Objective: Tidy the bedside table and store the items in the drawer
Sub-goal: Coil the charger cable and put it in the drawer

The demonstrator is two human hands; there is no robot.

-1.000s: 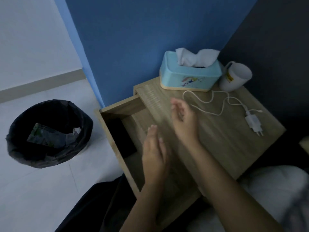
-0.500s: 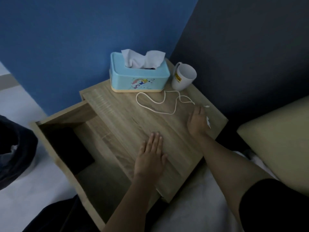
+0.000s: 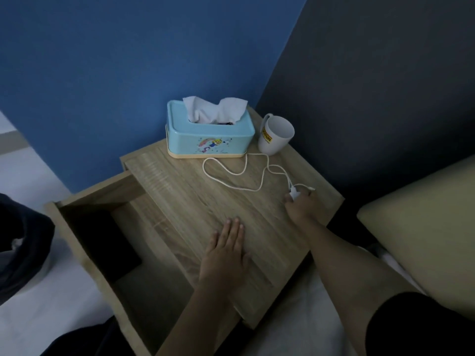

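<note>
A white charger plug (image 3: 293, 195) with a looping white cable (image 3: 232, 184) lies on the wooden bedside table (image 3: 180, 186). My right hand (image 3: 300, 205) is closed around the plug near the table's right edge. My left hand (image 3: 226, 255) rests flat on the tabletop, fingers together, holding nothing. The drawer (image 3: 84, 201) stands pulled out to the left, with a dark flat object (image 3: 108, 242) inside. At the back stand a light blue tissue box (image 3: 209, 136) and a white mug (image 3: 275, 136).
A black bin (image 3: 20, 242) sits on the pale floor at the far left. A beige pillow (image 3: 421, 227) and white bedding lie to the right. Blue and dark grey walls meet behind the table.
My right hand reached across to the charger plug and closed on it. My left hand came down flat on the tabletop. The view swung right, pushing the bin to the edge.
</note>
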